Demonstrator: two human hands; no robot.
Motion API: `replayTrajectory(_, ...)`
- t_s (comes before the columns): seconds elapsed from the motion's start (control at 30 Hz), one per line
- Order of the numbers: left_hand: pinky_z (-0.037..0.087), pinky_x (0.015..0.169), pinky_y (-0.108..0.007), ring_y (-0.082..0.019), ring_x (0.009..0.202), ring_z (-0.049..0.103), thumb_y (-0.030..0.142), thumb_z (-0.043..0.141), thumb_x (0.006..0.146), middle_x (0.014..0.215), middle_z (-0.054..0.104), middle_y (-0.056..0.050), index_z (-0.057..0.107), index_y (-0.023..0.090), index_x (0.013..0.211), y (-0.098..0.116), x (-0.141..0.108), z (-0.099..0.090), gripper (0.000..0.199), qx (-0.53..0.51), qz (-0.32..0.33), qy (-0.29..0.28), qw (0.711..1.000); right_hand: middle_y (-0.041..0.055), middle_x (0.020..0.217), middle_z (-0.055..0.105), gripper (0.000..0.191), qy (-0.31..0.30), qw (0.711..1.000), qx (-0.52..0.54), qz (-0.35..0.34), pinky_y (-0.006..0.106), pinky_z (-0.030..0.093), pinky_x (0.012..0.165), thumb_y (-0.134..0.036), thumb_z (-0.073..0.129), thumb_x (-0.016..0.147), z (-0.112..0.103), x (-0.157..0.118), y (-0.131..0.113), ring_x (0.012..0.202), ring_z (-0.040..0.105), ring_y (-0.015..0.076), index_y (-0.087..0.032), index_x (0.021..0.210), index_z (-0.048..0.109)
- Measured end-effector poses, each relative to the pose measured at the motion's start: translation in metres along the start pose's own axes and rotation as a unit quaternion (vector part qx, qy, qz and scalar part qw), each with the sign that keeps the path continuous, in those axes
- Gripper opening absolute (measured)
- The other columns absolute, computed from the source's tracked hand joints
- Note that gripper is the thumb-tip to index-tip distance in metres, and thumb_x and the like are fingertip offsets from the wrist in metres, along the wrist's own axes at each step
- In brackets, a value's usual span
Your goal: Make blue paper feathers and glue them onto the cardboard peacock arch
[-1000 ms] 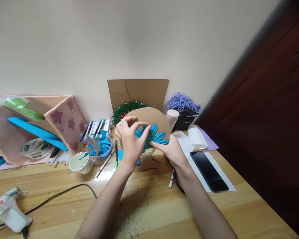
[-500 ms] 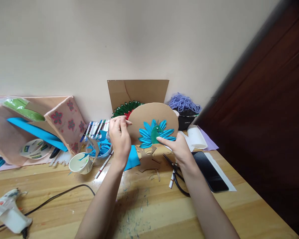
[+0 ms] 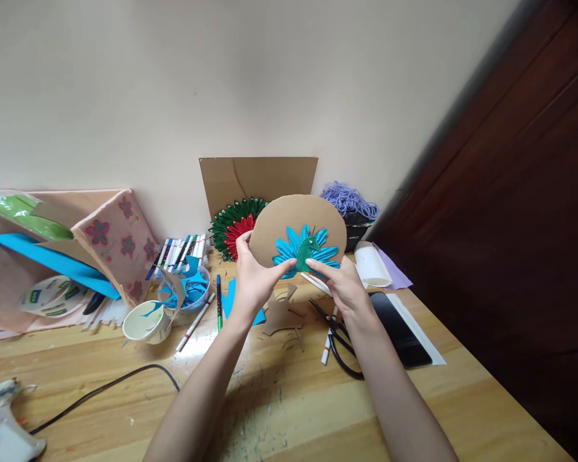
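A rounded cardboard piece [image 3: 296, 212] is held up above the table between both hands. On its lower front sits a green bird shape [image 3: 306, 256] with a fan of blue petals [image 3: 285, 249] around it, like a peacock. My left hand [image 3: 257, 276] grips the cardboard at its lower left, thumb against the bird's lower edge. With fingers behind the board, my right hand [image 3: 344, 279] holds the lower right, its thumb also pressing on the bird. Black-handled scissors [image 3: 340, 333] lie below my right hand. Cardboard offcuts [image 3: 283, 314] lie on the table beneath the held piece.
Left stand a paper cup [image 3: 147, 323], a bowl of blue scraps [image 3: 192, 292], markers [image 3: 180, 253] and a pink box [image 3: 113, 237]. A glue gun [image 3: 7, 417] with a cord lies front left. A phone [image 3: 404, 333] lies right. Behind are a green-red fan [image 3: 241, 224] and cardboard [image 3: 264, 176].
My left hand has come from beside the board onto its lower left, its thumb now at the bird. My right hand keeps its hold. The view has shifted slightly.
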State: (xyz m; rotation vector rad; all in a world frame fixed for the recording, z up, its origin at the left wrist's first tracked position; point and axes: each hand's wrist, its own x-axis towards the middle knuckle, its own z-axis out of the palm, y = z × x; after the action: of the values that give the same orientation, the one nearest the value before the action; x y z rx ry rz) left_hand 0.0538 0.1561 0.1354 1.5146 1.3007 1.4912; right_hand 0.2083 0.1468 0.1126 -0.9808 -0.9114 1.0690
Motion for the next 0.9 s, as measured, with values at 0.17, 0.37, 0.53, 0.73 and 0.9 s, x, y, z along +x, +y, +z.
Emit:
replayTrajectory(0.17,0.044,0.091,-0.038,-0.024,0.108,0.054,0.028,0.081,0.054,0.118,0.053,-0.009,0.036,0.019,0.118,0.0,-0.003,0.003,0.079,0.01,0.033,0.007,0.999,0.004,0.093,0.073,0.045,0.004,1.0,0.017,-0.003,0.042,0.051,0.089,-0.021,0.08,0.055,0.0,0.0,0.0,0.092,0.067,0.0248,-0.018,0.097,0.067)
replayTrajectory(0.37,0.04,0.096,-0.04,-0.025,0.114,0.051,0.027,0.08,0.055,0.123,0.05,-0.01,0.038,0.02,0.123,-0.005,-0.005,0.006,0.08,0.038,0.075,0.031,0.996,0.0043,0.095,0.073,0.046,0.015,0.999,0.012,-0.031,0.04,0.051,0.089,-0.02,0.08,0.054,0.002,0.0,0.003,0.094,0.066,0.0239,-0.018,0.098,0.066)
replayTrajectory(0.53,0.038,0.098,-0.042,-0.027,0.118,0.047,0.027,0.079,0.055,0.126,0.048,-0.012,0.036,0.019,0.125,-0.008,-0.005,0.007,0.082,0.055,0.059,0.044,0.996,0.0051,0.091,0.073,0.036,0.028,0.999,-0.02,-0.041,0.04,0.052,0.085,-0.022,0.079,0.055,0.004,-0.001,0.004,0.089,0.067,0.0243,-0.016,0.088,0.067)
replayTrajectory(0.73,0.039,0.098,-0.042,-0.027,0.117,0.048,0.028,0.079,0.055,0.124,0.049,-0.012,0.039,0.018,0.119,-0.009,-0.005,0.007,0.077,0.071,0.046,0.041,0.996,0.0059,0.095,0.073,0.042,0.002,1.0,-0.008,-0.014,0.04,0.052,0.085,-0.024,0.08,0.054,0.001,0.0,0.003,0.087,0.067,0.0236,-0.016,0.094,0.066)
replayTrajectory(0.9,0.04,0.097,-0.041,-0.027,0.116,0.049,0.028,0.079,0.054,0.123,0.05,-0.012,0.037,0.017,0.12,-0.011,-0.002,0.007,0.078,0.066,0.032,0.031,0.997,0.0055,0.093,0.073,0.038,-0.012,1.0,-0.007,-0.007,0.04,0.052,0.085,-0.026,0.08,0.057,0.002,0.0,0.005,0.09,0.067,0.0245,-0.017,0.092,0.067)
